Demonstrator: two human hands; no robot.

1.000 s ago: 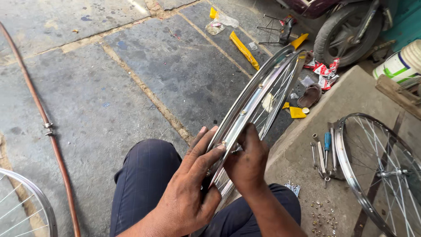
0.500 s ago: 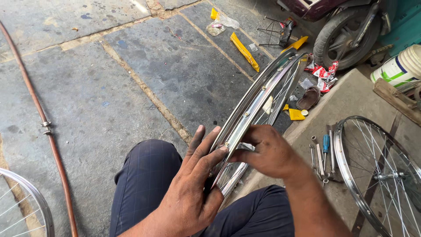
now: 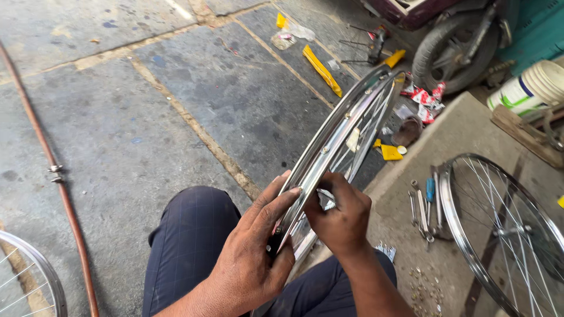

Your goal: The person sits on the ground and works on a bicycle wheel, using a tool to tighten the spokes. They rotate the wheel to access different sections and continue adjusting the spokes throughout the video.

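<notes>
Bicycle wheel rim stands on edge across the person's lap, chrome, long run going from the near end at the knees up and away to the upper right, toward the parked motorbike tyre. Left hand is on the left face of the rim at its near end — palm flat against the metal, fingers spread upward along it, thumb hooked round the lower edge, so it clamps the rim as a brace. Right hand sits just across the rim on the spoke side, fingers curled tight together at the inner channel; they look pinched on something small at a spoke hole, but I cannot tell what, it's hidden by the knuckles. Both hands are at the same near stretch of rim, touching it, the rim passing between them. Right of the knee on the concrete step: a row of spanners and a blue-handled screwdriver, a scatter of small spoke nipples, and a second spoked wheel lying flat. A copper-coloured pipe runs along the paving on the left.
</notes>
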